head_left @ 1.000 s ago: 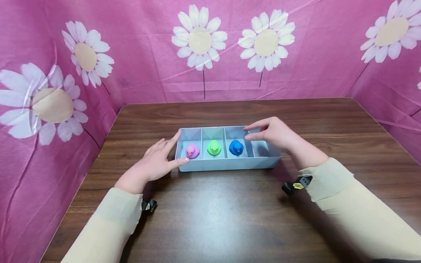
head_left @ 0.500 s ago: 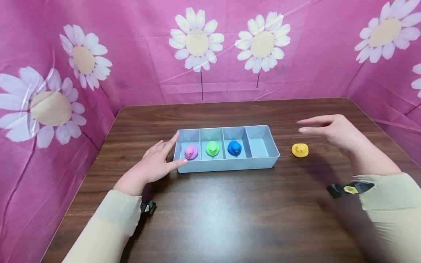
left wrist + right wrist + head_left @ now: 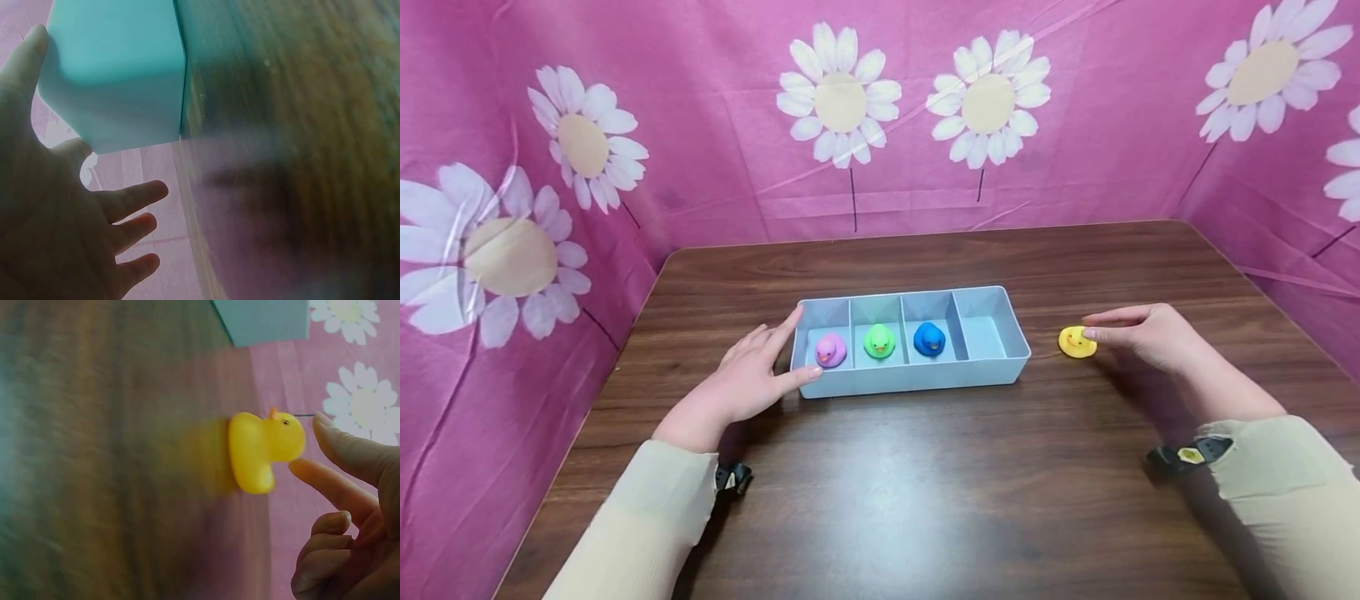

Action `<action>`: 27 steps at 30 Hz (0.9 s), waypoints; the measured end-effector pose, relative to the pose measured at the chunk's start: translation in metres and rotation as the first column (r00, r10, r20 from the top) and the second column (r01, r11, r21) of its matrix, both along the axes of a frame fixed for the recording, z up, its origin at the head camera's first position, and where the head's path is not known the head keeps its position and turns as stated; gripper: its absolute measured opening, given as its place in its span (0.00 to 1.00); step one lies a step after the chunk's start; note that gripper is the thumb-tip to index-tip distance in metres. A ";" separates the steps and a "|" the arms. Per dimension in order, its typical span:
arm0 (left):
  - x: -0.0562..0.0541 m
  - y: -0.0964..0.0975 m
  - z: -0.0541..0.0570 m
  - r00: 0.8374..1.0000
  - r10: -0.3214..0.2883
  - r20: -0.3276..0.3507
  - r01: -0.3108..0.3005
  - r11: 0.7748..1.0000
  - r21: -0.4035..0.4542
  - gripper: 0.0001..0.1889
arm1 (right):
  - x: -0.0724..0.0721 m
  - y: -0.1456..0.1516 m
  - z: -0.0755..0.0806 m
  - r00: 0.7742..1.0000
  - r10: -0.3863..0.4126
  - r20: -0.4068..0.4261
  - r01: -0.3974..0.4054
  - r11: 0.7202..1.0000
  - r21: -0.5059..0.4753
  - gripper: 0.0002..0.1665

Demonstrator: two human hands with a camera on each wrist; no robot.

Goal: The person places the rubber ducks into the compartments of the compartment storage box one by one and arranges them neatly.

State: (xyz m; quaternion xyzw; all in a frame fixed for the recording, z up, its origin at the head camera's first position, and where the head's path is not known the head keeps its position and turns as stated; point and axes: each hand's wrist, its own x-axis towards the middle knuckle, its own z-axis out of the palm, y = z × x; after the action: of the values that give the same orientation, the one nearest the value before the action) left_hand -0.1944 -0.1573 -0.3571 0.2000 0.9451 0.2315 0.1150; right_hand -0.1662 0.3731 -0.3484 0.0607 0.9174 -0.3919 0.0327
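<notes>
A pale blue tray with compartments stands on the table. From left to right it holds a purple rubber duck, a green rubber duck and a blue rubber duck; its rightmost compartment is bare. My left hand rests at the tray's left end, thumb and index finger spread against its corners. Right of the tray, a yellow rubber duck sits upright on the table. Around its head my right hand has thumb and index finger apart; the right wrist view shows a gap at the thumb.
The brown wood-grain table extends on all sides of the tray. A pink cloth with white daisies hangs behind the table and along both sides.
My right hand has moved from the tray's right end out to the right, then down to the yellow duck, uncovering the bare compartment. My left hand has stayed at the tray.
</notes>
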 end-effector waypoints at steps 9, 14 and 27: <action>0.001 0.001 0.001 1.000 -0.003 0.004 0.003 1.000 0.000 0.49 | 0.001 -0.009 -0.009 1.000 0.009 0.008 -0.009 1.000 -0.007 0.34; 0.001 0.001 0.001 1.000 -0.002 -0.002 0.002 1.000 -0.006 0.49 | 0.003 -0.012 -0.005 1.000 0.008 0.014 -0.008 0.999 -0.042 0.34; -0.001 0.000 0.002 1.000 -0.008 0.001 0.008 1.000 -0.023 0.50 | -0.004 -0.022 0.033 0.997 0.055 -0.055 -0.058 0.997 -0.044 0.30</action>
State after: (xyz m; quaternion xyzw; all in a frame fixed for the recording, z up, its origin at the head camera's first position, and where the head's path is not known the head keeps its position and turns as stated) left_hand -0.1958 -0.1570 -0.3551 0.2021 0.9468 0.2204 0.1187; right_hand -0.1702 0.3516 -0.3155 0.0235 0.9102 -0.4130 0.0207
